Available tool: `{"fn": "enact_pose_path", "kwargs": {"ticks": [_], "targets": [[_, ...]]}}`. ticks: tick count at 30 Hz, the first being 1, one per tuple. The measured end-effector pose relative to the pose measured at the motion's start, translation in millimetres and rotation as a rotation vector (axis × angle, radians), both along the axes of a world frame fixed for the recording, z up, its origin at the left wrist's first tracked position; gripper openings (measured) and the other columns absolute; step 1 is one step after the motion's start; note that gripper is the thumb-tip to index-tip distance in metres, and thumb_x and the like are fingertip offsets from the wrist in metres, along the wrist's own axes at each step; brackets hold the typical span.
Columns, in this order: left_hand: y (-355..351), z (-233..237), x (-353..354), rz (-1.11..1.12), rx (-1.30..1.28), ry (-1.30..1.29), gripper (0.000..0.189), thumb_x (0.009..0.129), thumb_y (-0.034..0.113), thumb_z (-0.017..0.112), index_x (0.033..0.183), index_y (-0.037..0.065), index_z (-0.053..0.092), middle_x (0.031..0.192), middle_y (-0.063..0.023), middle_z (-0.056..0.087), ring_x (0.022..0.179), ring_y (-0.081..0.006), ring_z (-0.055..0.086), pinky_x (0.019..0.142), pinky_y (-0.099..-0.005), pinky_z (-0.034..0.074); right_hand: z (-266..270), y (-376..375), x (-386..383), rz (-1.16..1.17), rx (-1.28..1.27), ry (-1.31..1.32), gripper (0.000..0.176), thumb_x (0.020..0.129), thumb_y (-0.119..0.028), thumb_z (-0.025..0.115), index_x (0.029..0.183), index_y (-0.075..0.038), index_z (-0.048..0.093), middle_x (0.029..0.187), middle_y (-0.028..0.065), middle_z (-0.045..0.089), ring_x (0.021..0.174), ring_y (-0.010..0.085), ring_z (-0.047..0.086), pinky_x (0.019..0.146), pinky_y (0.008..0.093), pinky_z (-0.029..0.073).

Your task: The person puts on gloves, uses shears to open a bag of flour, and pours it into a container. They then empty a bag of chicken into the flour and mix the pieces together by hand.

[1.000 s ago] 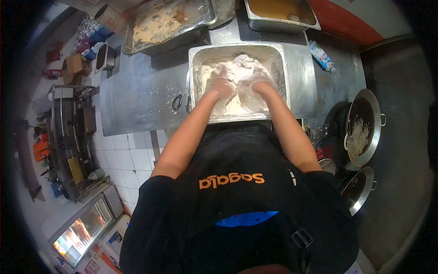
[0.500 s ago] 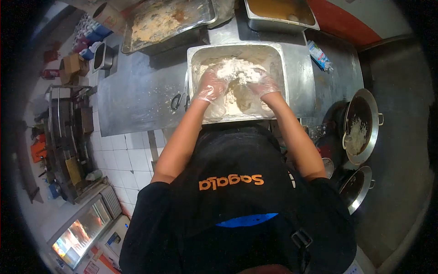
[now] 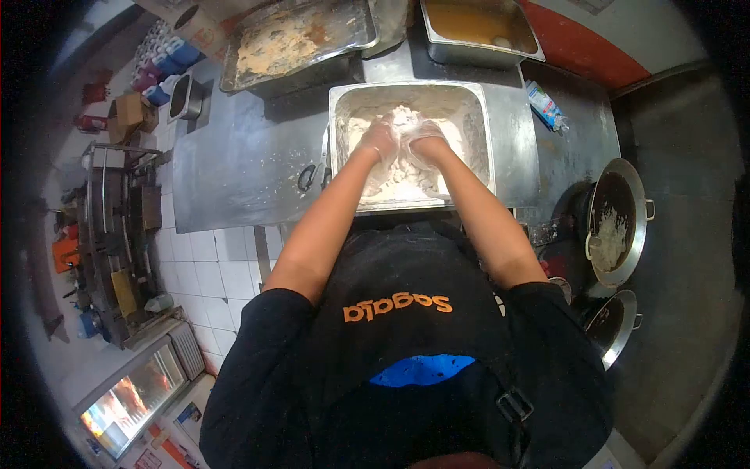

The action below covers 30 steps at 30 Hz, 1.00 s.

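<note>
Both my hands are inside a deep rectangular steel tub (image 3: pixel 491 148) of white flour (image 3: pixel 405 187), which has lumpy, coated pieces in it. Clear plastic gloves cover them. My left hand (image 3: pixel 381 139) and my right hand (image 3: pixel 426 144) are close together near the tub's middle, fingers curled inward round a floury clump (image 3: pixel 403 117). Flour and the gloves partly hide the fingertips. What lies under the coating cannot be made out. Black-handled scissors (image 3: pixel 306 178) lie on the steel table just left of the tub.
A large crumb-covered tray (image 3: pixel 285 43) stands behind at the left, and a steel pan of brownish liquid (image 3: pixel 476 22) behind at the right. A blue-and-white packet (image 3: pixel 547 105) lies to the right. Two dark woks (image 3: pixel 617 223) sit lower right. A small steel container (image 3: pixel 186 98) stands at the table's left.
My hands have moved inward from the tub's two sides and come together. The loose floury heap spread between them is now a narrower clump. The view has shifted slightly.
</note>
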<state>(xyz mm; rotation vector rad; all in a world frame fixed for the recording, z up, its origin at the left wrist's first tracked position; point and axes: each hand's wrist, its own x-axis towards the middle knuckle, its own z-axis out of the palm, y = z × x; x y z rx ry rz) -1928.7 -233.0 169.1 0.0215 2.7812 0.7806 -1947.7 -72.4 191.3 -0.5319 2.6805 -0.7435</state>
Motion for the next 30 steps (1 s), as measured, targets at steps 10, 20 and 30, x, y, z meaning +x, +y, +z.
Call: {"fn": "enact_pose_path", "kwargs": {"ticks": [10, 20, 30], "targets": [[-3, 149, 50, 0.184, 0.613, 0.107, 0.036, 0.076, 0.012, 0.062, 0.111, 0.002, 0.057, 0.105, -0.0115, 0.063, 0.094, -0.0199, 0.059, 0.084, -0.0294, 0.044, 116, 23, 27, -0.402, -0.255, -0.223, 0.058, 0.065, -0.03, 0.069, 0.115, -0.002, 0.056, 0.104, 0.0168, 0.062, 0.093, 0.0234, 0.06, 0.082, 0.0313, 0.047], [-9, 92, 63, -0.077, -0.037, 0.2, 0.065, 0.069, 0.006, 0.062, 0.13, -0.001, 0.038, 0.12, -0.0203, 0.053, 0.108, -0.0308, 0.053, 0.094, -0.0339, 0.04, 87, 53, 29, -0.268, -0.384, -0.326, 0.05, 0.07, -0.019, 0.069, 0.115, -0.004, 0.054, 0.095, 0.0107, 0.062, 0.085, 0.0175, 0.056, 0.075, 0.0298, 0.046], [4, 60, 41, 0.129, 0.186, 0.178, 0.055, 0.072, 0.025, 0.061, 0.119, -0.001, 0.048, 0.114, -0.02, 0.056, 0.105, -0.0337, 0.053, 0.089, -0.0356, 0.042, 72, -1, 32, -0.157, -0.207, -0.175, 0.038, 0.074, -0.016, 0.061, 0.109, -0.003, 0.058, 0.106, 0.0194, 0.06, 0.098, 0.0262, 0.058, 0.082, 0.0323, 0.044]]}}
